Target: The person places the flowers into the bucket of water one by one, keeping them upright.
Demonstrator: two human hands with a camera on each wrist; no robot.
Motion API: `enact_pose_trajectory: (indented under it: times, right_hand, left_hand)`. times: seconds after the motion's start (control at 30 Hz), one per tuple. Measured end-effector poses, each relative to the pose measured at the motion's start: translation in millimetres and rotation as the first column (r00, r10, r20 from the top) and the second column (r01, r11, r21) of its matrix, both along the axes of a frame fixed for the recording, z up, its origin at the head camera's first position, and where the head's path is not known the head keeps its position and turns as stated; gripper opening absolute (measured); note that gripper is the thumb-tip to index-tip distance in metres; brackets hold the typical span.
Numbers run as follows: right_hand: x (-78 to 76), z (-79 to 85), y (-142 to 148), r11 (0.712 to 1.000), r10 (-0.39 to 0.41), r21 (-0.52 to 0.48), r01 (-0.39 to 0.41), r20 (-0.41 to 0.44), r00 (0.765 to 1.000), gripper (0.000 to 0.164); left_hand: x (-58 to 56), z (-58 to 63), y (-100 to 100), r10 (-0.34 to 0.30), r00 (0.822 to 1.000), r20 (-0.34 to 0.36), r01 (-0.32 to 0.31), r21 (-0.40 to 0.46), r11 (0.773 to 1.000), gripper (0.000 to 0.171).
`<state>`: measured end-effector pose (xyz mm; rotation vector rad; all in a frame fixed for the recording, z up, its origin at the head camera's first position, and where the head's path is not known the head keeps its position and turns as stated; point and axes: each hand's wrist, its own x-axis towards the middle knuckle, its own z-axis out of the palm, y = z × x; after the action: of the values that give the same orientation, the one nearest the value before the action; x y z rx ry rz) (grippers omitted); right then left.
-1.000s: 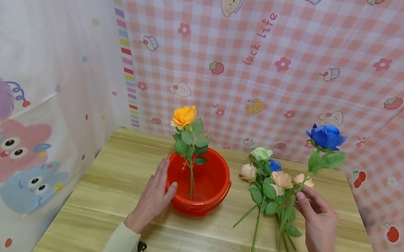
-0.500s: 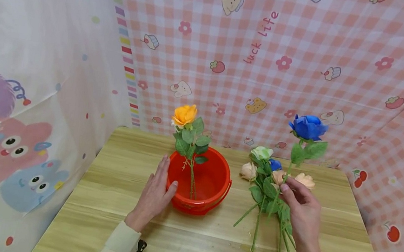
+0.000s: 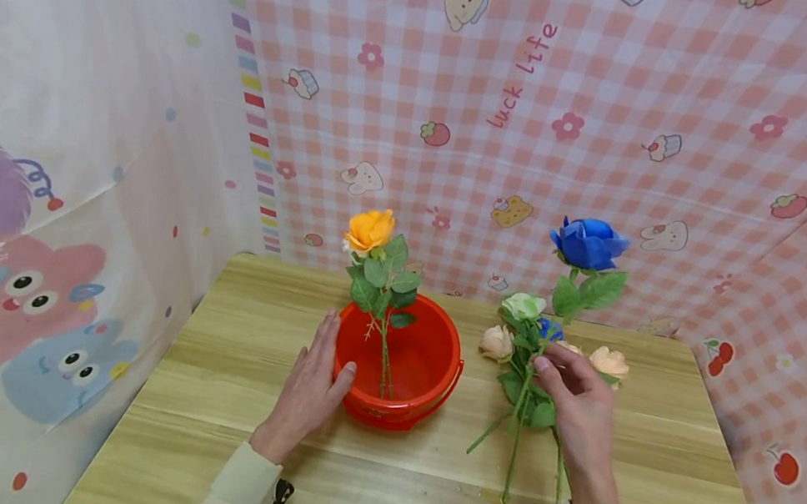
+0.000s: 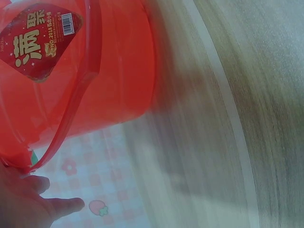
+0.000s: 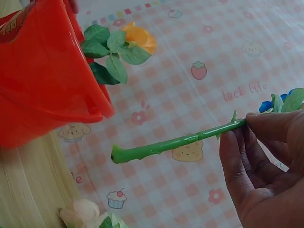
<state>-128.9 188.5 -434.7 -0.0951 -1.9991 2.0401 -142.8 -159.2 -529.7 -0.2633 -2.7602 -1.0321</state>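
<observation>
Between thumb and fingertips, my right hand (image 3: 579, 421) pinches the stem of a blue rose (image 3: 589, 243), bloom up, above the flowers lying on the table. The right wrist view shows the lower green stem (image 5: 175, 143) pointing toward the red bucket (image 5: 42, 76), its cut end free. My left hand (image 3: 306, 391) rests along the left side of the bucket (image 3: 428, 360), fingers straight and thumb at the rim. A yellow-orange rose (image 3: 370, 231) with green leaves stands in the bucket, leaning on its back left. A diamond label (image 4: 42, 42) shows on the bucket's side.
Right of the bucket lie several flowers: a pale green one (image 3: 524, 305), a cream one (image 3: 496, 342), a peach one (image 3: 609, 361) and a partly hidden blue one. Checked cloth (image 3: 407, 101) hangs behind the wooden table (image 3: 208, 363).
My right hand has carried the blue rose left and slightly up, from the right side of the flower pile to above its middle. My left hand and the bucket have stayed in place.
</observation>
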Motion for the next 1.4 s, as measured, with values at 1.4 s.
enact_pose_trajectory:
  times: [1.4]
  right_hand:
    - [-28.6, 16.8, -40.2, 0.982, 0.138, 0.137, -0.129, -0.059, 0.989, 0.027]
  left_hand:
    - [-0.7, -1.1, -0.6, 0.000, 1.000, -0.026, 0.000, -0.005, 1.000, 0.074]
